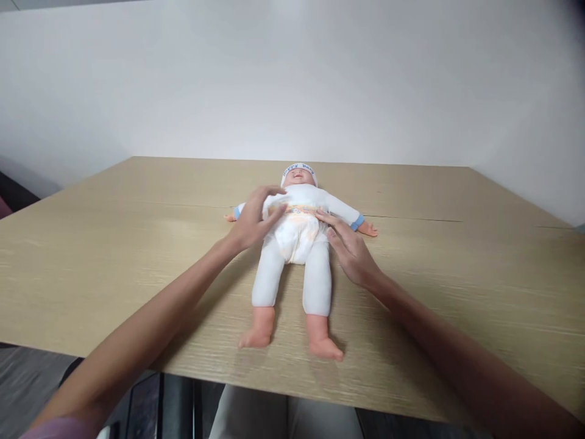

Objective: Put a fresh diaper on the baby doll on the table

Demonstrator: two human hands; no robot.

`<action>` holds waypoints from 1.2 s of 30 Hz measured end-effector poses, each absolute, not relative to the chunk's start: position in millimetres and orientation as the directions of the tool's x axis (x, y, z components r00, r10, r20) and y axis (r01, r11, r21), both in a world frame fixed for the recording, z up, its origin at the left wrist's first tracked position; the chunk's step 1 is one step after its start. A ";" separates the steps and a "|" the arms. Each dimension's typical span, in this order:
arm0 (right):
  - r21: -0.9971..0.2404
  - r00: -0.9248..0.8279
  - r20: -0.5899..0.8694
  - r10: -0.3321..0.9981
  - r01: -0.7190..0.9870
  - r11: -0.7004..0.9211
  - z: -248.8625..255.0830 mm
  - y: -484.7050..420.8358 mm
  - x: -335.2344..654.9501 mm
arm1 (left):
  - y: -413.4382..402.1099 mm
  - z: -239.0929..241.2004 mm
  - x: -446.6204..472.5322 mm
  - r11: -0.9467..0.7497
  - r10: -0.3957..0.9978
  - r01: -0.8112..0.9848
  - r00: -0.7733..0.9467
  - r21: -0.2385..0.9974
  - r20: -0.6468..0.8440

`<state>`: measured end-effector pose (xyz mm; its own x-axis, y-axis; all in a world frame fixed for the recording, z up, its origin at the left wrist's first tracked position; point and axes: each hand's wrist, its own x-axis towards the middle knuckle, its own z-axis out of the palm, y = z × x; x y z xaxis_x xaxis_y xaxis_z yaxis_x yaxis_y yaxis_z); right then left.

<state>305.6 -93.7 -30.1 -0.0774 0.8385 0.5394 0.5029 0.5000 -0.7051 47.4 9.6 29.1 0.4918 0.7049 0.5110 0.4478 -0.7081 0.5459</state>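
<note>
A baby doll [316, 292] lies on its back in a white suit with blue cuffs, arms spread and bare feet toward me. On its head is a white cap [298, 167] with dark lettering. Around its hips sits a white diaper [298, 241] with an orange patterned waistband, fastened at the front. At the doll's left side in the picture, my left hand [256, 219] is open over the waist, fingers curved apart. My right hand [350, 247] is open at the other side, its fingertips by the waistband's edge. Whether the fingertips press on the diaper is hard to see.
The doll rests on a wide wooden table [137, 262] with a thin seam across it. A white wall [292, 79] rises behind the table. My legs [287, 414] are below the near edge, with a dark object [146, 405] beside them at the left.
</note>
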 end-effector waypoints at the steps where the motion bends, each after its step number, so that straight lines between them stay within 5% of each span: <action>1: -0.695 -0.064 0.548 0.834 0.519 0.497 -27.2 -94.0 305.8 | 9.3 20.6 33.7 -0.662 0.750 0.509 0.434 0.551 0.500; 6: -0.519 -0.027 0.676 0.737 0.693 0.501 5.3 -86.8 290.4 | 15.7 -19.2 -13.5 -0.488 0.869 0.734 0.355 0.473 0.346; 11: -0.373 -0.275 0.631 0.725 0.712 0.595 39.6 -54.6 253.9 | 23.6 -23.1 -16.0 -0.453 0.891 0.802 0.393 0.390 0.227; 16: -0.421 -0.345 0.384 0.856 0.760 0.495 47.3 -24.6 234.0 | 38.7 -10.4 -18.8 -0.340 0.930 0.817 0.364 0.466 0.040; 19: -0.466 -0.305 0.299 0.904 0.780 0.418 46.3 -19.2 233.9 | 44.6 -1.0 -25.9 -0.294 0.918 0.701 0.397 0.650 -0.013; 24: -0.483 -0.287 0.262 0.921 0.788 0.383 43.7 -18.2 238.1 | 35.7 17.6 -10.1 -0.213 0.911 0.421 0.411 0.882 0.024; 36: -0.599 -0.230 0.264 0.937 0.722 0.346 42.7 -21.2 236.8 | 26.3 20.3 54.8 -0.426 0.792 0.222 0.560 0.877 0.243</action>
